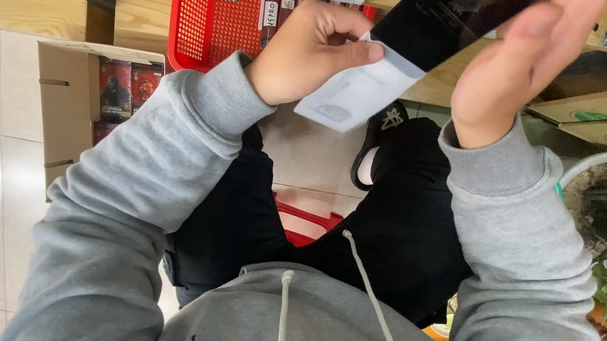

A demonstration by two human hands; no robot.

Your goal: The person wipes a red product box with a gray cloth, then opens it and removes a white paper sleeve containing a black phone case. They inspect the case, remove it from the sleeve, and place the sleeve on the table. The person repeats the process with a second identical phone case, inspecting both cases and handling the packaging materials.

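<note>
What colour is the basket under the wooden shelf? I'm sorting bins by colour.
Red, a perforated plastic basket, seen best in the head view.

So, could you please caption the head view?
Left hand pinches a pale sleeve off a black sheet against the right hand.

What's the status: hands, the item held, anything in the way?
Left hand pinching white film tab. Right hand flat behind black glossy panel, steadying it. Red basket and cardboard box beyond, not obstructing.
</note>
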